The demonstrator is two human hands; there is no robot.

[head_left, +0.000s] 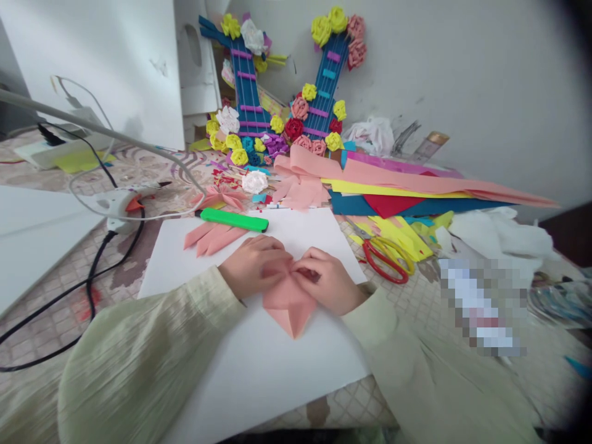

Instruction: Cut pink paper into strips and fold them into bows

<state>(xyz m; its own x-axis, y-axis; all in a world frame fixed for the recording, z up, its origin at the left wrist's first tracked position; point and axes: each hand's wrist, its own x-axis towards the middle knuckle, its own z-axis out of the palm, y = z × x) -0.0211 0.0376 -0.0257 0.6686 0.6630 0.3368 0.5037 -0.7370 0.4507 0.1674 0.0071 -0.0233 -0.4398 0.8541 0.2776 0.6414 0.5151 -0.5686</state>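
Note:
A folded pink paper piece (290, 305) lies over the white board (259, 382), its pointed end toward me and creases across it. My left hand (253, 265) is closed on the paper's upper left side. With thumb and fingertips pinched, my right hand (330, 277) grips its upper right edge. Just beyond my left hand lie several folded pink paper strips (210, 239), with a bright green utility knife (235, 220) resting across them. The far end of the held paper is partly hidden by my fingers.
Scissors with red and yellow handles (386, 262) lie to the right, near yellow paper scraps (407, 237). A glue gun (123, 206) and its black cord are at left. Long coloured paper sheets (416, 182) and two flower-covered blue guitar shapes (252, 92) stand behind.

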